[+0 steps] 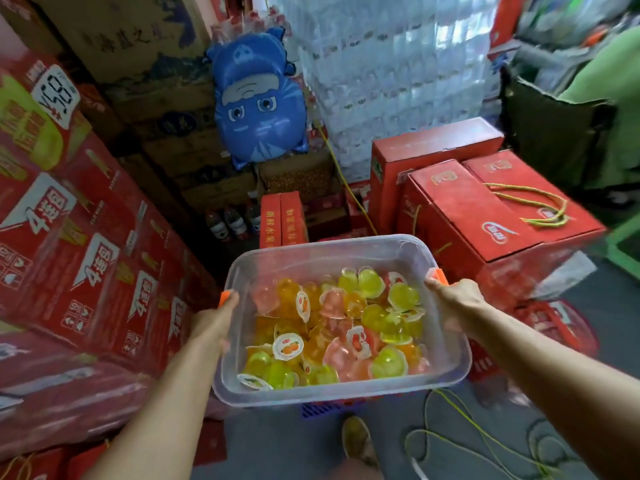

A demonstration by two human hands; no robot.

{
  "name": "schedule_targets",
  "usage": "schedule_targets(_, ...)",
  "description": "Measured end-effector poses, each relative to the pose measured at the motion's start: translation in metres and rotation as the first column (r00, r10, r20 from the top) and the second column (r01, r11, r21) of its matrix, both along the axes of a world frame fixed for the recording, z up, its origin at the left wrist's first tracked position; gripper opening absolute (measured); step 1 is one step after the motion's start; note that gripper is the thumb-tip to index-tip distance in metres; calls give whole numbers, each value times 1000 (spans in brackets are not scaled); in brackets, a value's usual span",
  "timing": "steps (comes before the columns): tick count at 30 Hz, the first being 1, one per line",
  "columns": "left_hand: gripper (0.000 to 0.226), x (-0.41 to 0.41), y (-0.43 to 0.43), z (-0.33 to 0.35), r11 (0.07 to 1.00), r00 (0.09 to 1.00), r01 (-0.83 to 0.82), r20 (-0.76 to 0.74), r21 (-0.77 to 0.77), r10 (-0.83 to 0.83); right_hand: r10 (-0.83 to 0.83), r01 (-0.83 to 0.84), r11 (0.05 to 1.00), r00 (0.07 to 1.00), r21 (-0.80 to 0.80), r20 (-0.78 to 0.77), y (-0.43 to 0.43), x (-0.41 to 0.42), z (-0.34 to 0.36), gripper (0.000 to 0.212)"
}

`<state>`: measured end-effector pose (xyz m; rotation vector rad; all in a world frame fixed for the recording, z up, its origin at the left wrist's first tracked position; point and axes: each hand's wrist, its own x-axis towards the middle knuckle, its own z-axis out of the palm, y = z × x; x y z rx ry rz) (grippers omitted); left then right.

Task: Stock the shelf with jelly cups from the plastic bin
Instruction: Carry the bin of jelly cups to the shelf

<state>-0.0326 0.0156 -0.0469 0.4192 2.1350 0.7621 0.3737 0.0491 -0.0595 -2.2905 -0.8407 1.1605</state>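
Right now we hold the plastic bin [332,244] up in the near middle of the scene, between stacks of goods. It is clear, with rounded corners and an orange clip [224,297] on its left and right sides. Our left hand [214,323] grips the left rim just beside one clip. Our right hand [457,299] grips the right rim beside the other, with the fingers of both hands closed on the edge.

All the jelly cups [332,327] lie inside the bin in a loose heap that covers its bottom. They are small clear cups of yellow-green, orange and pink jelly. Some are turned so that a white lid with a fruit picture shows.

To the right stand closed red boxes [485,209] with yellow cord handles. On the left, red cartons [86,254] are stacked high. Far behind are wrapped packs of water bottles [391,71] and a blue balloon [258,98] with a cat face.
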Motion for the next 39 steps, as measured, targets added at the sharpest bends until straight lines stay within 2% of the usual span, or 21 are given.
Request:
schedule_targets(5, 72, 65, -57, 9, 994, 994, 110, -11, 28, -110, -72, 72, 997, 997, 6, 4, -87, 67, -12, 75)
schedule_targets(9, 52, 132, -109, 15, 972, 971, 234, 46, 21, -235, -176, 176, 984, 984, 14, 4, -181, 128, -8, 68)
schedule_targets(12, 66, 190, -139, 19, 936, 935, 352, 59, -12, -350, -276, 276, 961, 961, -17, -6, -255, 171, 1, 68)
schedule_targets(15, 66, 254, -164, 19, 888, 883, 460, 117, -21, -454, -443, 441, 897, 895, -41, -55, -332, 212, 11, 74)
schedule_targets(18, 81, 322, -183, 17, 833, 826, 551, 177, -56, -535, -586, 582, 810, 805, -68, -91, -402, 252, 16, 77)
schedule_targets(19, 79, 346, -188, 17, 806, 798, 590, 189, -49, -572, -629, 626, 777, 772, -63, -91, -424, 264, 19, 76)
schedule_targets(21, 67, 398, -197, 21, 733, 724, 679, 203, -38, -660, -701, 699, 713, 709, -53, -71, -462, 289, 23, 75)
schedule_targets(25, 62, 504, -207, 26, 545, 545, 837, 181, -51, -819, -835, 836, 548, 547, -21, -56, -523, 330, 29, 77)
schedule_targets(30, 70, 643, -207, 17, 334, 333, 942, 197, -30, -922, -947, 948, 319, 319, 4, -41, -575, 389, 31, 53)
schedule_targets(33, 69, 731, -206, 11, 209, 219, 976, 217, -68, -951, -980, 983, 184, 183, -5, -79, -594, 432, 32, 57)
schedule_targets(37, 50, 845, -223, 30, 46, 61, 995, 176, -87, -983, -993, 1000, -13, -14, -10, -116, -613, 486, 34, 65)
schedule_targets(39, 48, 901, -230, 32, -37, -24, 995, 144, -89, -989, -993, 997, -71, -71, -3, -95, -624, 512, 35, 70)
